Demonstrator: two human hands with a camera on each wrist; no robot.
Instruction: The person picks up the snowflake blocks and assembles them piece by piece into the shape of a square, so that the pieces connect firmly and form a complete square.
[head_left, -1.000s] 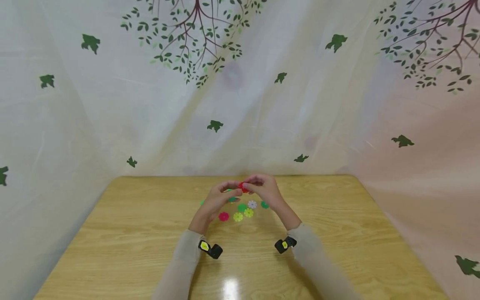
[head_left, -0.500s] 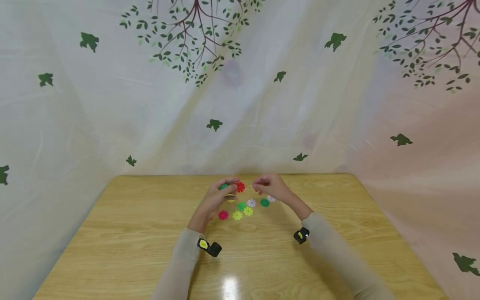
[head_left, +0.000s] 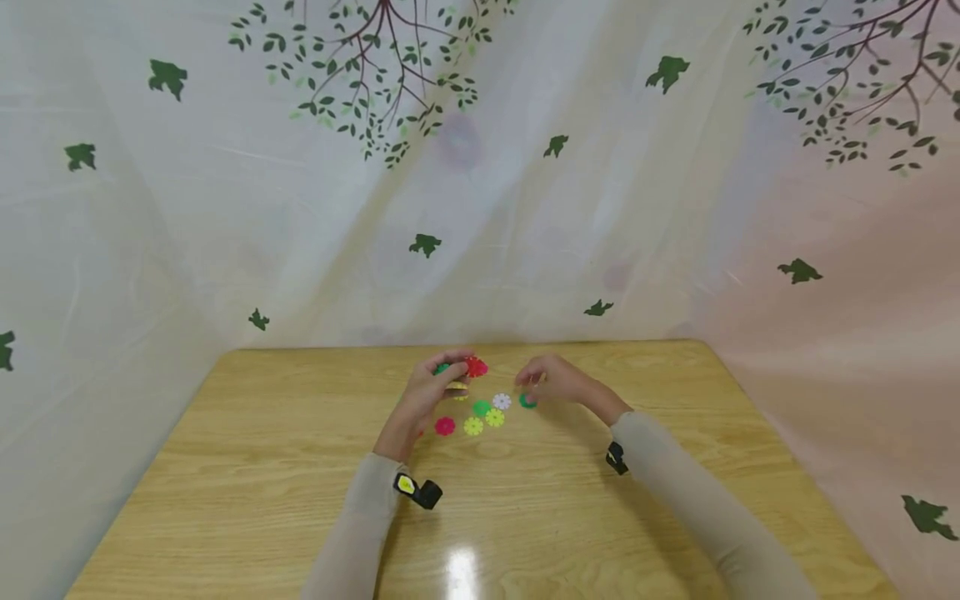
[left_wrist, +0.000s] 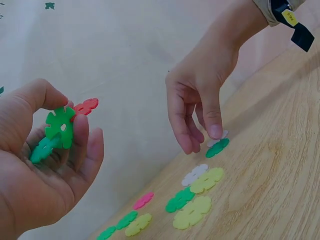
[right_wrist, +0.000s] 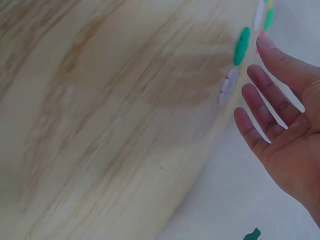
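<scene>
My left hand (head_left: 427,392) holds several joined flower-shaped plastic discs at the far middle of the table. In the left wrist view these are a green disc (left_wrist: 54,129) by the thumb, a teal one (left_wrist: 42,151) deeper in the palm and a red one (left_wrist: 88,105) sticking out past the fingertips. My right hand (right_wrist: 295,135) holds nothing, its fingers spread loosely. It hangs over the table with thumb and fingertips close by a loose white disc (right_wrist: 228,86) and a dark green disc (right_wrist: 242,46).
More loose discs lie between the hands: a white one (left_wrist: 194,176), a yellow one (left_wrist: 209,179), a green one (left_wrist: 179,201) and a pink one (left_wrist: 144,200). A magenta disc (head_left: 445,426) is nearer the front. A printed curtain (head_left: 337,275) hangs behind the wooden table (head_left: 247,467).
My right hand has let go of the red disc and moved right and down toward the white and dark green discs. My left hand keeps the joined discs and has shifted slightly left.
</scene>
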